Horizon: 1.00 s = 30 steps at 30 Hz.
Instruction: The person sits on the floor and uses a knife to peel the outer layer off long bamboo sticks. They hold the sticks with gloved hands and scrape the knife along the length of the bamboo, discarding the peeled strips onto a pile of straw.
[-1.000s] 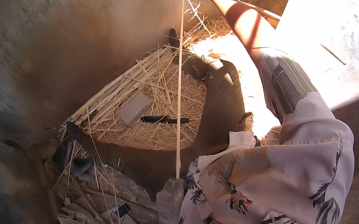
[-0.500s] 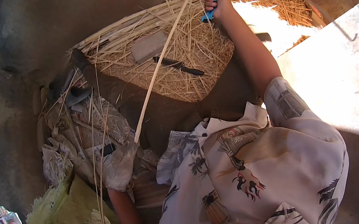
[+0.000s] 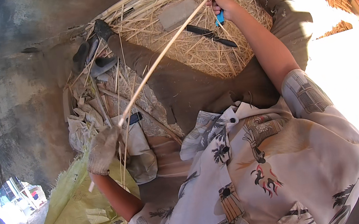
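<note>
Head view: long cane strip [image 3: 159, 61] spans between both hands above the straw pile [image 3: 208, 55].
Gloved left hand [image 3: 102, 148] is fisted around its lower end; right hand [image 3: 223, 5] pinches the upper end beside a blue knife [image 3: 219, 10]. Strip looks light, springy, likely splintery; grip near the ends.

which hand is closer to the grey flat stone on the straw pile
Right. The right hand, holding a blue knife, is just right of the grey stone. The gloved left hand grips the cane's lower end, far below it.

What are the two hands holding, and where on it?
The gloved left hand grips the long pale cane strip at its lower end; the right hand holds its upper end, plus a blue-handled knife.
</note>
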Each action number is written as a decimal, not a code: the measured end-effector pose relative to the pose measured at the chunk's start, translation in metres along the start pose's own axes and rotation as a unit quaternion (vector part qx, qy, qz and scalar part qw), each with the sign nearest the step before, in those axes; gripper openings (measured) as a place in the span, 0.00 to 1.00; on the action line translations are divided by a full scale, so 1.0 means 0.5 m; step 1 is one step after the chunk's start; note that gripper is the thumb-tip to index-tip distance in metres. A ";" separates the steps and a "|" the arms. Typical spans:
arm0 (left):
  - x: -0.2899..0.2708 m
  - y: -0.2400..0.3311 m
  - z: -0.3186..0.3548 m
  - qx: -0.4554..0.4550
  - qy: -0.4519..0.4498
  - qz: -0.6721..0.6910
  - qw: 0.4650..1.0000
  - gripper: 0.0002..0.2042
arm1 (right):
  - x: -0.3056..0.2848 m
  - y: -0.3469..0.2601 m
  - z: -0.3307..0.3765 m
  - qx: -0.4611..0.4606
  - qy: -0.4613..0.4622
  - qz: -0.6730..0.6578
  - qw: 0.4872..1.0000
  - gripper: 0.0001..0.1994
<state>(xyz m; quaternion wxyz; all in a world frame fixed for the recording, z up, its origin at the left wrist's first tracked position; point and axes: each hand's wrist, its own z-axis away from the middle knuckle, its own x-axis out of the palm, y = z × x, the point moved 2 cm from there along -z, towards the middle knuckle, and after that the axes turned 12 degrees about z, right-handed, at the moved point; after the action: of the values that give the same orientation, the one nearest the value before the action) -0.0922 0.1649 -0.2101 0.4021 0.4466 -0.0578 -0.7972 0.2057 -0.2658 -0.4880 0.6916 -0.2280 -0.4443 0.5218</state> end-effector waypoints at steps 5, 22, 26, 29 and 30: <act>0.095 0.092 -0.020 0.301 0.695 -0.106 0.644 0.14 | 0.035 0.007 0.027 -0.004 0.019 -0.060 0.998 0.10; 0.136 0.021 -0.189 -0.110 0.495 -0.107 0.855 0.36 | 0.061 0.015 0.025 -0.006 -0.041 -0.212 0.976 0.03; 0.059 -0.091 -0.155 0.024 0.391 0.159 0.906 0.37 | 0.085 0.006 0.033 -0.006 -0.072 -0.217 0.974 0.04; 0.015 -0.047 -0.115 0.258 0.282 0.410 0.828 0.38 | 0.109 0.015 0.055 0.004 -0.112 -0.186 0.976 0.07; 0.004 -0.013 -0.097 0.307 0.246 0.456 0.798 0.38 | 0.124 0.016 0.072 0.014 -0.112 -0.174 0.978 0.07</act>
<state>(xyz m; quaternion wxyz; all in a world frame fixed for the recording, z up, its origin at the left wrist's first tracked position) -0.0598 0.1809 -0.2430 0.5618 0.6498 -0.3954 -0.3254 0.1746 -0.2109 -0.4527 0.7209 -0.0777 -0.5446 0.4215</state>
